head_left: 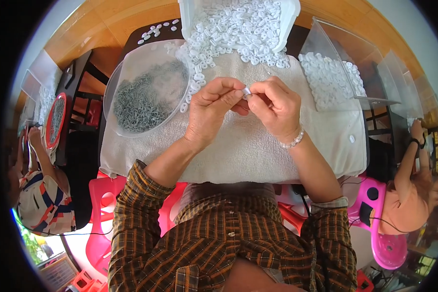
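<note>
While the left hand (207, 112) and right hand (277, 108) both pinched a small white part (246, 91), grey pieces (138, 104) lay to the left in a round clear tub (110, 100).

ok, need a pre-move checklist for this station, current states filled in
1. White piece secured: ok, pinched between left hand and right hand.
2. Grey part fitted in it: cannot tell, fingers hide most of it.
3. Grey parts stocked: ok, heaped in the clear bowl at left.
4. White supply within reach: ok, spilling from the white tub ahead.
5. Towel free of strays: not ok, lone piece near its right edge.
</note>
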The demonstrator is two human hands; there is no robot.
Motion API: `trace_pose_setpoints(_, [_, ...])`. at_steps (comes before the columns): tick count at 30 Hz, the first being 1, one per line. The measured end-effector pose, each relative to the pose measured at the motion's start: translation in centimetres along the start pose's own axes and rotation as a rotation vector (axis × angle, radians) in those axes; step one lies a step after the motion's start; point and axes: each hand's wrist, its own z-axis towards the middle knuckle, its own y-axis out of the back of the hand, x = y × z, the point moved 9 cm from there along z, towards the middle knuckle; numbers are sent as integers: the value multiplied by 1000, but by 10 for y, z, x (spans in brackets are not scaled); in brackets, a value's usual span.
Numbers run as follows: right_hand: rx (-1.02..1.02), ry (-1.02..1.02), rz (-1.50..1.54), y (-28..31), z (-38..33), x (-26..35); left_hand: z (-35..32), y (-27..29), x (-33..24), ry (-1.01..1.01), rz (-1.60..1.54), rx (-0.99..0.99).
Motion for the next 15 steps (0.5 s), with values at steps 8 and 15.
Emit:
trace_pose_setpoints(8, [196, -341, 371, -8, -6, -32, 4, -13, 0, 19, 57, 132])
trace_pose_setpoints(15, [242, -535, 682, -19, -11, -46, 6, -9, 0, 57, 64, 115])
